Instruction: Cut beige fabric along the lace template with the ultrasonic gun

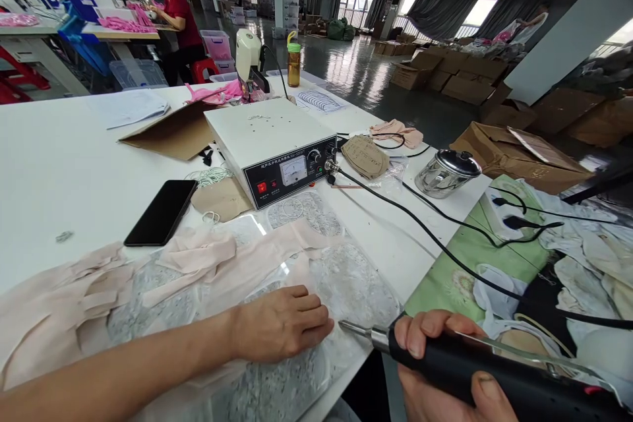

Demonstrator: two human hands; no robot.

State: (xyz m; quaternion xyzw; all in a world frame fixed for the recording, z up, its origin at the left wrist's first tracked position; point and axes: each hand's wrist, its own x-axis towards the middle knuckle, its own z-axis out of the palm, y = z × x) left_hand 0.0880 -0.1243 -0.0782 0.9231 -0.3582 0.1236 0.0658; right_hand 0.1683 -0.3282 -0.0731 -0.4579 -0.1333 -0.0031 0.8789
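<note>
My left hand [284, 323] rests palm down on a grey marbled board [363, 280], its fingers curled and pressed together. What lies under the fingertips is hidden. Thin pale pink fabric [257, 262] spreads beyond this hand, with more cut fabric pieces [64, 303] bunched at the left. In my right hand [435, 369] is the thick black handle of an ultrasonic cutter [475, 369]. Its pointed metal tip [353, 328] faces left, just right of my left fingers and apart from them. A black cable [420, 217] runs to the white generator box [277, 132], which has a dial and a red switch.
A black phone [162, 212] lies left of the box. Card templates [364, 157], a lidded metal jar [445, 173] and a bottle [293, 62] stand around it. At right are a power strip [509, 214] and piled garments [588, 277]. A person [178, 20] sits at a sewing machine behind.
</note>
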